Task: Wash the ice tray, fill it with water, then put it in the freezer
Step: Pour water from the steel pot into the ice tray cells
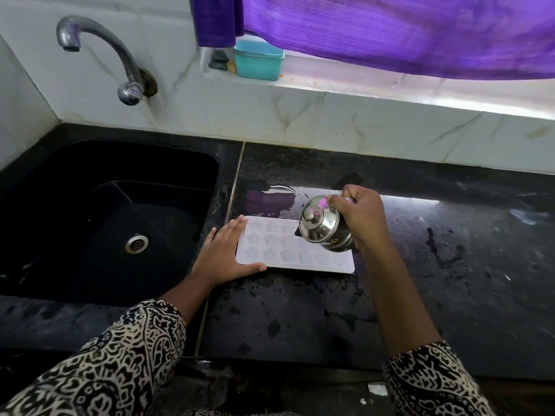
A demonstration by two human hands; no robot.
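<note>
A white ice tray (285, 250) with star and shell shaped moulds lies flat on the wet black counter (450, 250), just right of the sink. My left hand (223, 255) rests flat against its left end, fingers straight and thumb along the front edge. My right hand (360, 217) grips a lidded steel jug (322, 225), tipped steeply to the left over the tray's right half. The jug hides part of the tray's far right corner.
A black sink (99, 223) with a steel drain takes up the left side, with a wall tap (99, 46) above it. A teal tub (258, 60) stands on the window ledge under a purple curtain (405, 31). A puddle lies behind the tray.
</note>
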